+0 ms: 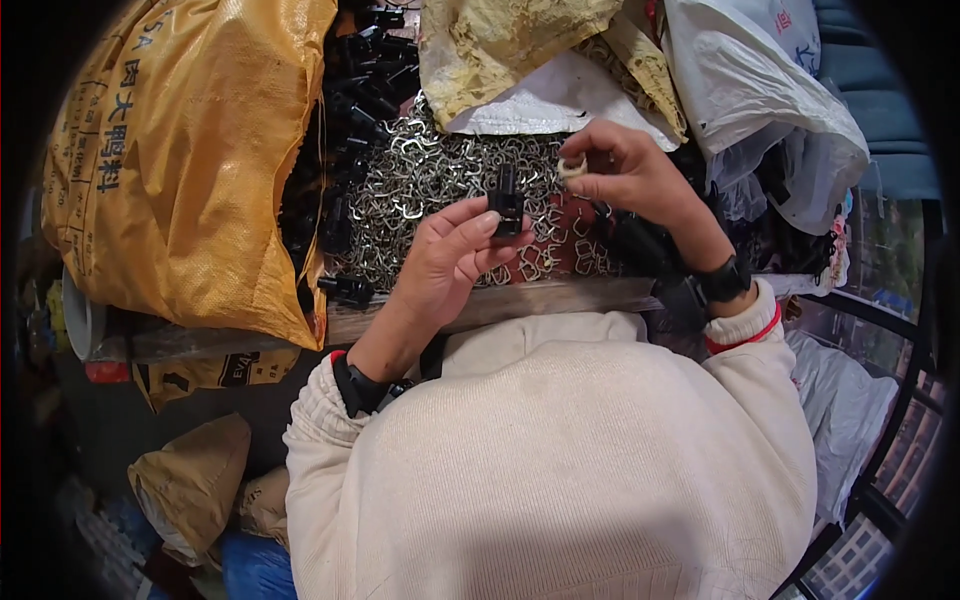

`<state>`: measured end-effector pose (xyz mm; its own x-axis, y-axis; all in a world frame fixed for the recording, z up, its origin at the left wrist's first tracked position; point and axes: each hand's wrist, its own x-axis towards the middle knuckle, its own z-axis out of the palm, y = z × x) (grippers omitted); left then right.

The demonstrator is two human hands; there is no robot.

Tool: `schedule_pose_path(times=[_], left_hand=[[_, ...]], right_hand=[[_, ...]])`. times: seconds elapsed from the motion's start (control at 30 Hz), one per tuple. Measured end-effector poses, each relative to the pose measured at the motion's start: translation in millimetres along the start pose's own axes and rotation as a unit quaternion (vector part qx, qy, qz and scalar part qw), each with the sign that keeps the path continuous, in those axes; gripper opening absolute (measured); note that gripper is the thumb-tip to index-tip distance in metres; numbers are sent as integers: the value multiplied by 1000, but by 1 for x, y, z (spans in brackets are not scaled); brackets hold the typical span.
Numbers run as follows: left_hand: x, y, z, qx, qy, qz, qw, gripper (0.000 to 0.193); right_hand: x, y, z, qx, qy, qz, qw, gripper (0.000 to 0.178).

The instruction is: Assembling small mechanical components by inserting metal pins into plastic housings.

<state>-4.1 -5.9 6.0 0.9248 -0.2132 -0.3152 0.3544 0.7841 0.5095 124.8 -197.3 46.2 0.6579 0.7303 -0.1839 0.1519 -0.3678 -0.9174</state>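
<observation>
A black plastic fitting (507, 207) with a narrower upper end stands upright in my left hand (452, 245), its thumb and fingers closed round the lower part. To the right and slightly higher, my right hand (632, 170) pinches a small cream-coloured piece (572, 169) between thumb and fingertips. The two pieces are apart. Beneath both hands spreads a heap of bent silvery metal hooks (410, 170). A few more metal loops (583, 250) lie loose on a reddish surface near the front edge.
A big orange woven sack (200, 170) stands at the left, beside many black plastic parts (365, 80). At the back lie a yellowed sack (510, 50) and, rightward, a white bag (760, 90). A wooden edge (590, 293) runs before me. Paper sacks (190, 480) sit lower left.
</observation>
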Motion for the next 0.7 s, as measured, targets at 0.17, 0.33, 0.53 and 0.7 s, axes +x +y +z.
schedule_pose_path(times=[0.17,0.33,0.53,0.7], left_hand=[[-1,-1,-1,4,12,-30,999,24],[-3,3,-4,34,20,-79,996,22],[-4,9,-9,85,-7,-134,987,28],[-5,13,-11,104,-41,-171,979,27]], right_hand=[[-11,-4,22,-34,-30,-122,992,34],[-20,-18,30,-77,-24,-134,988,38],[-22,-35,39,-139,-38,-155,977,47],[-17,-39,43,-202,-80,-211,953,58]])
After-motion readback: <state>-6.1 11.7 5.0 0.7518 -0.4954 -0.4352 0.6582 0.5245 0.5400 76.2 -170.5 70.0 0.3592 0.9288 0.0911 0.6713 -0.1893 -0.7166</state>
